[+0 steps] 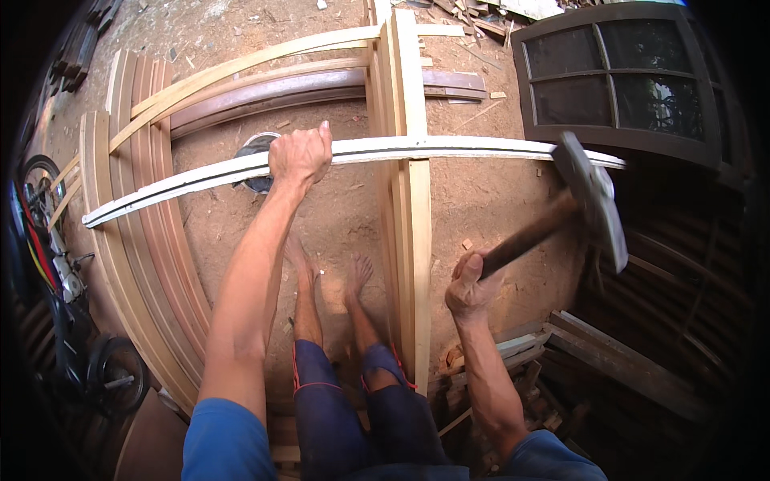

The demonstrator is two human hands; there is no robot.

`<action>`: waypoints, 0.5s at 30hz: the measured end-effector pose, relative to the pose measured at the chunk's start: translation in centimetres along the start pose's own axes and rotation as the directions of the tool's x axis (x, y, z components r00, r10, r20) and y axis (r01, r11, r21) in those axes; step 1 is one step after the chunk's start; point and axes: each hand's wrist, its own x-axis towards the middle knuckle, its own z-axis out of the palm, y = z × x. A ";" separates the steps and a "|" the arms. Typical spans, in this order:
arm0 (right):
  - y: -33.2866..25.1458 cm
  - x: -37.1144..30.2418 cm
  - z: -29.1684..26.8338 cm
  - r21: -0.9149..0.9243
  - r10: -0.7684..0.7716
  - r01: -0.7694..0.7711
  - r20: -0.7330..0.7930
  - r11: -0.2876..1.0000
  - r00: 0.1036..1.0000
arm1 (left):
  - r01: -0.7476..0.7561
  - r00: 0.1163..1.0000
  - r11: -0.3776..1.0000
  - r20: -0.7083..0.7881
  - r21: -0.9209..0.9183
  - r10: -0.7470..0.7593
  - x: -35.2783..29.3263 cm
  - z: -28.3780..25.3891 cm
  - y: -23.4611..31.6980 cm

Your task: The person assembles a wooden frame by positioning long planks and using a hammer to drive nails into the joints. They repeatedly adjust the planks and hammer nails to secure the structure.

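A long white strip [473, 147] with a dark groove along it lies crosswise over the wooden beams. My left hand [301, 156] is closed around the strip left of its middle, thumb pointing up. In my right hand [473, 290] is a hammer [533, 228], gripped low on its dark wooden handle. The hammer's metal head is slightly blurred and overlaps the right end of the strip in view; whether they touch I cannot tell. Under the strip stand pale wooden beams [419, 280] at the centre and more beams [108, 192] at the left.
Dark brown window frames [529, 104] with panes lean at the far right. A motorbike [68, 272] stands at the left edge. Stacked timber [626, 365] lies at the lower right. Behind the strip, purplish-brown boards [273, 94] run crosswise. Wood scraps dot the dirt floor around my bare feet.
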 end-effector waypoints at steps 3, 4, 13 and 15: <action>0.6 0.1 0.6 -0.295 -0.064 0.115 0.179 0.949 0.982 | 0.003 1.000 1.000 -0.004 0.001 -0.003 0.0 -0.1 0.0; 0.9 -0.1 0.8 -0.265 -0.005 0.050 0.168 0.963 0.986 | 0.009 1.000 1.000 0.010 0.013 -0.009 0.0 -0.1 0.0; 2.5 -0.5 3.6 -0.046 0.168 -0.163 0.165 0.986 0.972 | 0.041 0.992 0.999 0.123 0.011 -0.042 0.7 -1.0 0.1; 2.3 -0.2 4.8 0.042 0.405 -0.420 0.188 0.907 0.895 | 0.108 0.944 0.994 0.312 -0.001 -0.102 1.5 -1.4 0.3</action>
